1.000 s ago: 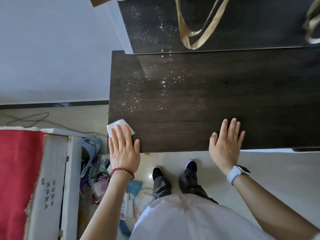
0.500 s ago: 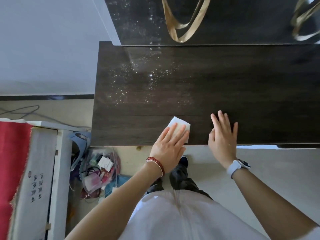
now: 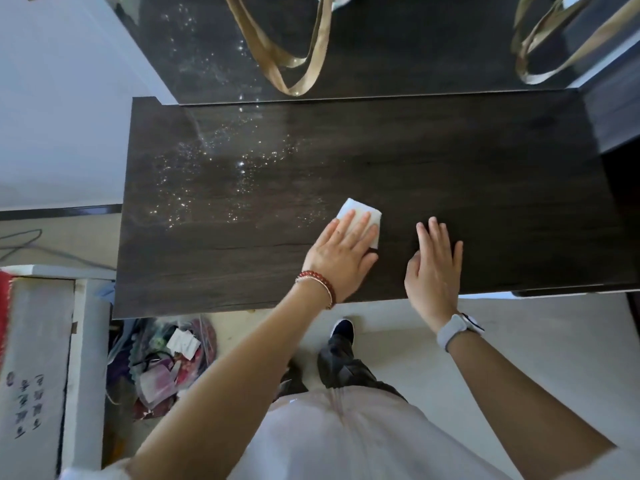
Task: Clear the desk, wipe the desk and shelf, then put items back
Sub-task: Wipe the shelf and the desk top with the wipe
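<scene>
- Near left, on the floor below the desk edge: a clear plastic bag of mixed small items [image 3: 162,365]; its contents are too jumbled to identify.
- Left hand [image 3: 341,252], red bead bracelet at the wrist, presses flat with straight fingers on a folded white wipe [image 3: 362,211].
- The wipe lies on the dark wood-grain desk top [image 3: 485,188], near the front centre.
- Right hand [image 3: 433,268] is released, fingers straight, laid on the desk just right of the wipe, holding nothing.
- Far left: glittering specks or droplets [image 3: 225,168] remain unwiped.
- Risk: the small wipe may smear them or leave streaks.
- Far: tan fabric straps [image 3: 294,57] hang over the dark back panel, tops cut off; the shelf is hard to make out.
</scene>
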Available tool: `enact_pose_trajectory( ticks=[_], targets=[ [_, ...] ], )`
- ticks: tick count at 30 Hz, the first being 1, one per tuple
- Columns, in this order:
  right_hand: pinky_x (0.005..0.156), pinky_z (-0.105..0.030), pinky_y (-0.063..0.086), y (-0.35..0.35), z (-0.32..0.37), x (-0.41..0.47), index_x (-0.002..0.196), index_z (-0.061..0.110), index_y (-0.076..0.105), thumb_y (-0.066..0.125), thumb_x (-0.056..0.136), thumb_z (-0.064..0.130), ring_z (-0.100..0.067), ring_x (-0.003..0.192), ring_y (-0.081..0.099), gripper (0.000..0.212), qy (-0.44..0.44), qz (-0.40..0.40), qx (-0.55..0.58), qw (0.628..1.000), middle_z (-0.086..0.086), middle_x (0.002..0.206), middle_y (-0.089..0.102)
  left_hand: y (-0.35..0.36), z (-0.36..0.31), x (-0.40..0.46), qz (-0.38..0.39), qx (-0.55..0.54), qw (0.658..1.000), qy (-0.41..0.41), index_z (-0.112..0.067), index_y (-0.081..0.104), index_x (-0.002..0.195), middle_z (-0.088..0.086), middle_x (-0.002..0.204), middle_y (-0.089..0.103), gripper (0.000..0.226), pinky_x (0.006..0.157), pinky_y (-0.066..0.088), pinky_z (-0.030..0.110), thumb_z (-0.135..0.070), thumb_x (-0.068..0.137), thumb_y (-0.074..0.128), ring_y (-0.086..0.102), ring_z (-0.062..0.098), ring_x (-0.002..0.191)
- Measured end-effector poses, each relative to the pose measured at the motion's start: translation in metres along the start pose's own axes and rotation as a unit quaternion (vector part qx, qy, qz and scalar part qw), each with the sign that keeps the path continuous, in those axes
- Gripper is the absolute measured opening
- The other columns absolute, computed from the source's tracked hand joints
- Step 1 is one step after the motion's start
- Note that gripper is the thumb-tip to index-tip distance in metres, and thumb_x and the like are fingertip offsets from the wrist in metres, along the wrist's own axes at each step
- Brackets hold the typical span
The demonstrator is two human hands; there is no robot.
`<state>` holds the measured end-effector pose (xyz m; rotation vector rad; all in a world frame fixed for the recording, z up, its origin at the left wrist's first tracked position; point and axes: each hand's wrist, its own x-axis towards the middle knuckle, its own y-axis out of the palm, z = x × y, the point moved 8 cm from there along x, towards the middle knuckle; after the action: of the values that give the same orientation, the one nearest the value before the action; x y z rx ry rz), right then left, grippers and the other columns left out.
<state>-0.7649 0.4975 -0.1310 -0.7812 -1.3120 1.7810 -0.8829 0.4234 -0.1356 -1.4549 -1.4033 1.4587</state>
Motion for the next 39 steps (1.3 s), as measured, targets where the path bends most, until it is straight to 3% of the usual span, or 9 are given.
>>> enact_pose_trajectory(
  ticks=[4, 9, 17, 21, 25, 27, 30, 33, 39],
  targets=[
    [0.113, -0.051, 0.005, 0.011, 0.014, 0.003, 0.142, 0.01, 0.027, 0.035, 0.094, 0.022, -0.03, 0.142, 0.013, 0.051, 0.002, 0.039, -0.043, 0.998, -0.016, 0.152, 0.02, -0.003, 0.083, -0.027, -0.037, -0.028, 0.99, -0.132, -0.022, 0.008, 0.145, 0.004, 0.155, 0.005, 0.06, 0.114, -0.001, 0.039, -0.047, 0.091, 0.012, -0.002, 0.025, 0.142],
    [0.111, -0.05, 0.003, 0.027, 0.055, 0.007, 0.144, 0.008, 0.021, 0.028, 0.092, 0.035, -0.033, 0.141, 0.013, 0.059, -0.032, 0.057, -0.079, 0.995, -0.021, 0.151, 0.018, -0.002, 0.197, -0.115, -0.061, -0.098, 0.908, -0.402, -0.018, 0.005, 0.145, 0.01, 0.155, -0.001, 0.057, 0.115, -0.002, 0.045, -0.037, 0.096, 0.027, -0.006, 0.029, 0.141],
    [0.112, -0.053, 0.009, 0.029, 0.063, 0.011, 0.142, 0.008, 0.026, 0.043, 0.092, 0.027, -0.032, 0.141, 0.015, 0.056, 0.001, 0.043, -0.069, 0.997, -0.02, 0.151, 0.021, 0.001, 0.07, -0.042, -0.033, -0.039, 0.995, -0.088, -0.015, 0.015, 0.144, 0.01, 0.153, 0.014, 0.068, 0.112, -0.008, 0.033, -0.05, 0.086, 0.009, 0.002, 0.027, 0.141],
    [0.111, -0.056, 0.011, 0.03, 0.077, 0.008, 0.141, 0.004, 0.026, 0.033, 0.092, 0.029, -0.036, 0.14, 0.017, 0.056, 0.014, 0.032, -0.076, 0.997, -0.024, 0.149, 0.022, -0.003, 0.178, -0.101, -0.078, -0.032, 0.97, -0.229, -0.014, 0.017, 0.144, 0.012, 0.152, 0.016, 0.059, 0.113, 0.011, 0.04, -0.043, 0.092, 0.019, 0.011, 0.031, 0.14],
    [0.111, -0.055, 0.011, 0.046, 0.118, 0.002, 0.14, 0.0, 0.025, 0.023, 0.088, 0.037, -0.038, 0.139, 0.018, 0.064, -0.031, 0.05, -0.094, 0.994, -0.027, 0.148, 0.023, -0.003, 0.26, -0.153, -0.067, -0.117, 0.894, -0.427, -0.015, 0.006, 0.145, 0.012, 0.154, -0.001, 0.057, 0.116, 0.001, 0.043, -0.035, 0.096, 0.027, -0.005, 0.03, 0.141],
    [0.111, -0.055, 0.012, 0.049, 0.127, 0.002, 0.14, -0.002, 0.025, 0.023, 0.088, 0.037, -0.038, 0.139, 0.018, 0.065, -0.024, 0.045, -0.101, 0.994, -0.027, 0.148, 0.023, -0.003, 0.25, -0.147, -0.081, -0.109, 0.9, -0.414, -0.012, 0.009, 0.145, 0.015, 0.154, 0.004, 0.059, 0.115, 0.002, 0.045, -0.039, 0.095, 0.026, 0.0, 0.033, 0.141],
    [0.111, -0.054, 0.012, 0.047, 0.128, 0.003, 0.141, -0.001, 0.025, 0.022, 0.088, 0.038, -0.037, 0.139, 0.017, 0.066, -0.017, 0.033, -0.103, 0.994, -0.027, 0.148, 0.023, 0.003, 0.178, -0.117, -0.071, -0.061, 0.972, -0.216, -0.01, 0.026, 0.141, 0.016, 0.148, 0.028, 0.062, 0.112, 0.016, 0.045, -0.043, 0.088, 0.026, 0.022, 0.037, 0.136],
    [0.112, -0.053, 0.012, 0.045, 0.129, 0.002, 0.141, 0.001, 0.024, 0.022, 0.087, 0.039, -0.036, 0.14, 0.017, 0.066, -0.013, 0.028, -0.1, 0.995, -0.025, 0.149, 0.022, 0.008, 0.143, -0.111, -0.045, -0.029, 0.995, -0.09, -0.011, 0.031, 0.139, 0.011, 0.145, 0.036, 0.058, 0.112, 0.013, 0.041, -0.042, 0.09, 0.026, 0.026, 0.032, 0.136],
    [0.112, -0.052, 0.012, 0.045, 0.128, 0.004, 0.141, 0.003, 0.027, 0.022, 0.087, 0.037, -0.034, 0.14, 0.018, 0.064, 0.001, 0.015, -0.088, 0.996, -0.022, 0.149, 0.024, -0.001, 0.256, -0.154, -0.07, -0.103, 0.937, -0.328, -0.015, 0.004, 0.145, 0.009, 0.154, 0.0, 0.065, 0.114, -0.004, 0.037, -0.048, 0.088, 0.006, -0.005, 0.027, 0.141]
  ],
)
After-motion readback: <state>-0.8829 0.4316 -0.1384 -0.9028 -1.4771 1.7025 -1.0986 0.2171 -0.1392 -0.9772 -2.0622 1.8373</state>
